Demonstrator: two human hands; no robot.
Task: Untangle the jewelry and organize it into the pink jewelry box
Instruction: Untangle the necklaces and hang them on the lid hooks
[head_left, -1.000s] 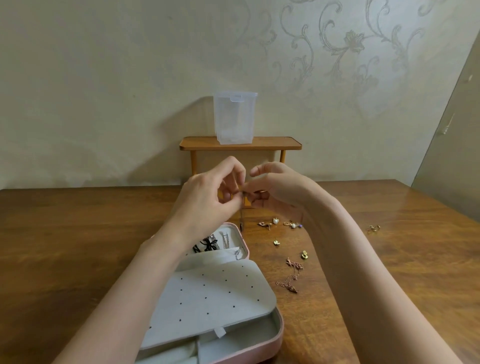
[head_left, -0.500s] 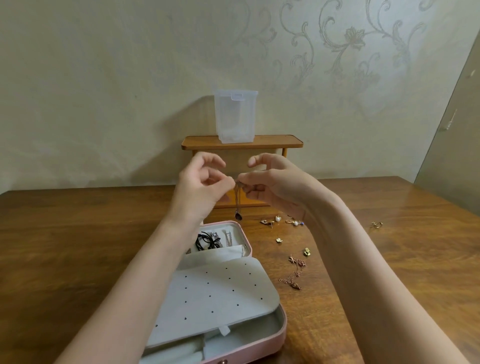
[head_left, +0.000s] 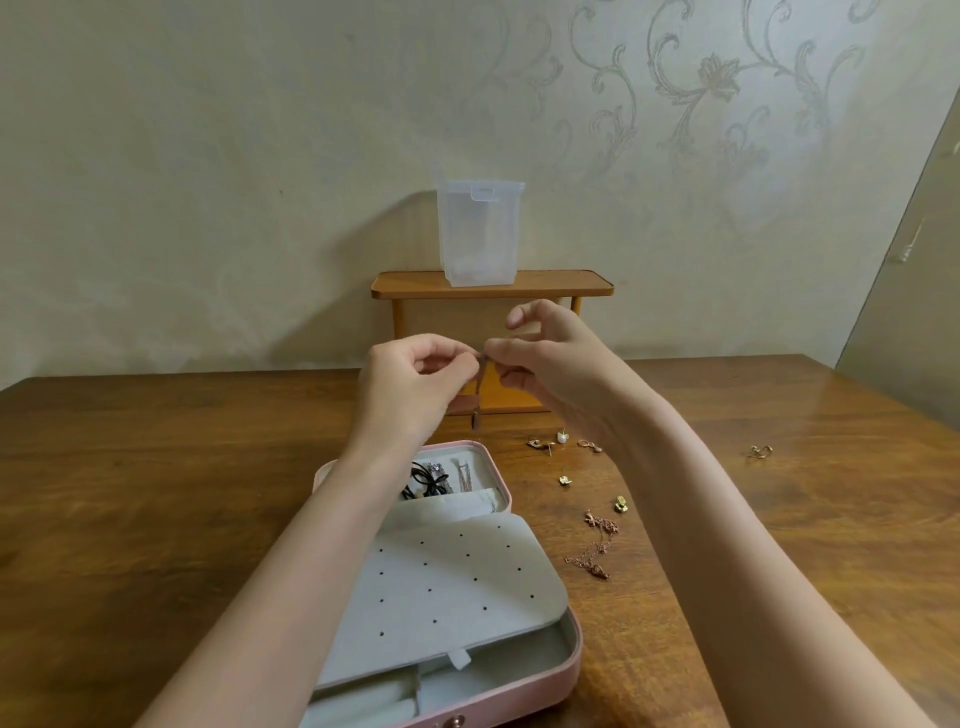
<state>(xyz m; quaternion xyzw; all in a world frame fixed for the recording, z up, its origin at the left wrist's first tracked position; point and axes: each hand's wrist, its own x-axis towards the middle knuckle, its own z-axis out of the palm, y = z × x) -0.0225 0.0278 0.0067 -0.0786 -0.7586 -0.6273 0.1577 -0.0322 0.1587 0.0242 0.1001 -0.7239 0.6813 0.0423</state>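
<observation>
My left hand (head_left: 415, 384) and my right hand (head_left: 550, 364) are raised above the table, fingertips nearly meeting. Between them they pinch a thin necklace chain (head_left: 482, 384) that hangs down with a small dark pendant at its end. Below lies the open pink jewelry box (head_left: 569, 670), with a grey perforated earring panel (head_left: 447, 582) folded over it. A far compartment of the box holds a black cord piece (head_left: 423, 480) and silvery items. On the table to the right lie a rose-gold chain (head_left: 597, 545) and several small earrings (head_left: 563, 480).
A small wooden shelf stand (head_left: 571, 283) at the wall carries a clear plastic container (head_left: 480, 234). One gold earring (head_left: 761, 451) lies apart at the right. The wooden table (head_left: 130, 493) runs wide on both sides.
Both hands stay pinched on the chain. The pendant has dropped lower, hanging freely under the fingers, and my right index finger has lifted away.
</observation>
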